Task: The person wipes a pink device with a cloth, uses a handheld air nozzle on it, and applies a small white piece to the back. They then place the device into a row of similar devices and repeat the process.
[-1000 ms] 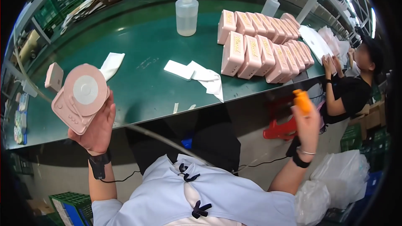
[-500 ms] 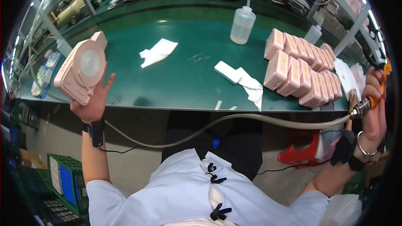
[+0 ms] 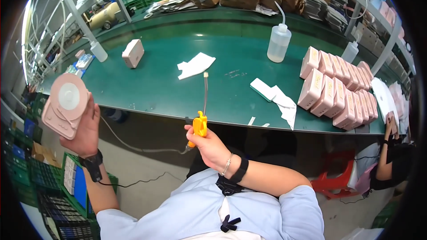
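In my left hand [image 3: 89,131], at the left beyond the green workbench's front edge, is a pink record-player-shaped device [image 3: 52,118]. Its round disc with a whitish centre faces up toward me. My fingers support it from behind and below. My right hand [image 3: 214,149] grips a yellow-orange air blow gun [image 3: 201,126] near the middle of the bench's front edge. The gun's thin nozzle tube points away, over the bench. A grey hose [image 3: 155,150] trails from its lower end toward the left. A crumpled white cloth [image 3: 196,65] lies just past the nozzle tip.
Rows of pink devices [image 3: 333,100] stand at the right of the green bench [image 3: 164,91]. One pink device [image 3: 133,54] stands far left. A squeeze bottle [image 3: 279,44], a white-and-green block [image 3: 263,90] and another cloth [image 3: 283,106] are also there. A co-worker's hand [image 3: 391,126] shows far right.
My right hand has brought the blow gun from the far right to the middle front. My left hand has lowered the pink device nearer to me and turned it. The view has shifted too.
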Demonstrator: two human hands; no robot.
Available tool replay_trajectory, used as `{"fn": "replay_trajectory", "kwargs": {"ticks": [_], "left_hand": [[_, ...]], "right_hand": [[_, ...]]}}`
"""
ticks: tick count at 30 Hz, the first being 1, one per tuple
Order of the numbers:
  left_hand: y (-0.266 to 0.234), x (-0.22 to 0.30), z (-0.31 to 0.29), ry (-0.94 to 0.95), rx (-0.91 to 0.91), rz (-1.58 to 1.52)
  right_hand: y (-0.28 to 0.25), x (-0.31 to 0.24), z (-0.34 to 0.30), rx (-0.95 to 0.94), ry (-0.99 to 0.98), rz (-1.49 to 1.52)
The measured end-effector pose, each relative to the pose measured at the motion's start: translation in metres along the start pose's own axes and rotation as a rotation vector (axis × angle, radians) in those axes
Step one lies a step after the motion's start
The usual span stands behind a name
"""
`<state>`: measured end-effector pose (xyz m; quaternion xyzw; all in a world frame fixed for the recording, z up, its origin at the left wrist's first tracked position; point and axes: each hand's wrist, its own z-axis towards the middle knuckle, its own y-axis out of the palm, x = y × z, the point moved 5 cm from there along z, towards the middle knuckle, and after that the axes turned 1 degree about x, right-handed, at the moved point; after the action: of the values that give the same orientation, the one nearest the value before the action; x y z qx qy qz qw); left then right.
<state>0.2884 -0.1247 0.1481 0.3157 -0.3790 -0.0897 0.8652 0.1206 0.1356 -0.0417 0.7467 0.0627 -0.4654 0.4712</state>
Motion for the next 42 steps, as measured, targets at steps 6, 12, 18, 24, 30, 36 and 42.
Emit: {"fn": "replay_trajectory", "kwargs": {"ticks": [6, 12, 18, 24, 30, 36, 42], "left_hand": [[0.004, -0.059, 0.000, -0.107, -0.078, 0.019], [0.043, -0.104, 0.013, -0.174, -0.123, -0.033], [0.080, -0.136, -0.017, -0.076, -0.155, -0.208], [0.119, -0.148, -0.064, -0.070, -0.148, -0.309], [0.147, -0.192, -0.084, -0.348, 0.055, 0.122], [0.196, -0.293, -0.076, -0.996, 0.010, -0.351], [0.257, -0.374, -0.052, -0.204, -0.798, 0.256]], "right_hand": [[0.005, 0.007, 0.018, -0.133, -0.264, -0.812], [-0.024, 0.025, 0.040, -0.077, -0.156, -0.845], [-0.039, 0.024, 0.040, 0.037, -0.113, -0.673], [-0.049, 0.024, 0.048, -0.118, -0.134, -0.642], [-0.067, -0.018, -0.015, -0.181, -0.196, -1.011], [-0.122, -0.132, -0.160, -0.152, -0.192, -0.585], [-0.134, -0.183, -0.221, 0.217, -0.634, -0.211]]}}
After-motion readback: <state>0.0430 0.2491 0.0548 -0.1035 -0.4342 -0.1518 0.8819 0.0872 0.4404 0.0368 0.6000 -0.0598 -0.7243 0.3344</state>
